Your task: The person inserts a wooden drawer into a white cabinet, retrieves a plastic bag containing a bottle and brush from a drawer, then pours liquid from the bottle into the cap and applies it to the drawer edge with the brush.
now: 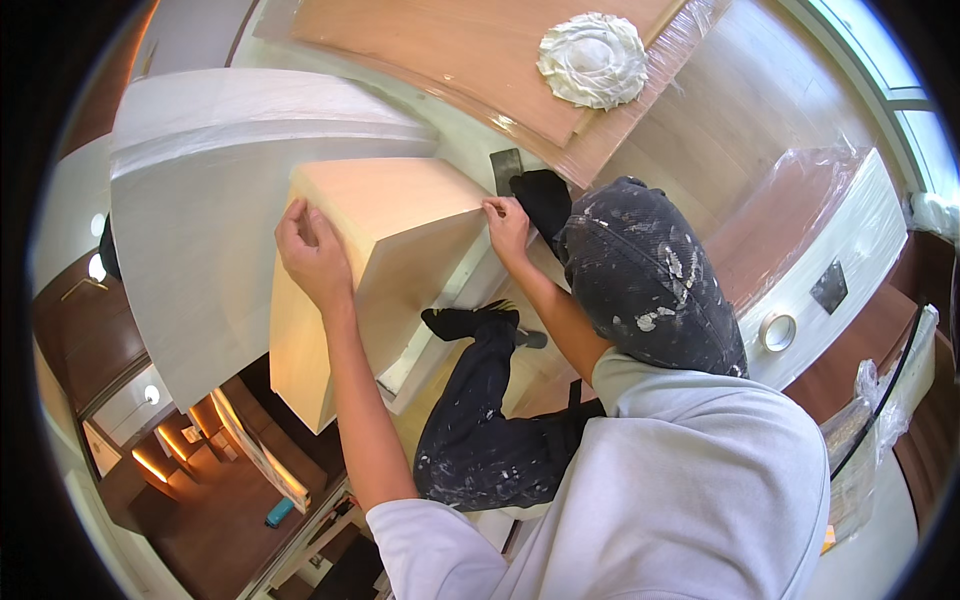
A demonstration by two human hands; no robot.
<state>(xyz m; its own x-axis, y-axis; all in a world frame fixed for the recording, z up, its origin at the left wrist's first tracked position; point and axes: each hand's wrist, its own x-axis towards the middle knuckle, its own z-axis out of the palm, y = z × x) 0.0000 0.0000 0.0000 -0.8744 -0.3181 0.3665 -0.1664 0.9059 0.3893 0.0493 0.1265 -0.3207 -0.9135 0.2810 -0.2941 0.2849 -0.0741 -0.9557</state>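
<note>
A light wood box-shaped unit point(345, 205) stands tilted in front of me, its pale panels meeting at a sharp corner. My left hand point(315, 255) lies against its left panel, fingers curled at the upper edge. At the far right corner, my right hand point(508, 225) pinches the panel's edge between thumb and fingers. Whether anything thin lies under either set of fingertips cannot be made out. Below the box is a pale ledge or frame point(405, 365), partly hidden by my leg. My bent knee point(650, 285) in paint-spattered dark trousers is close to my right forearm.
A large white film-wrapped unit point(200, 240) stands left of the box. Wood panels point(430, 45) under plastic film lie beyond, bearing a crumpled white cloth bundle point(593, 60). On the right, a wrapped cabinet point(850, 250) carries a tape roll point(777, 331) and a dark square plate point(828, 287).
</note>
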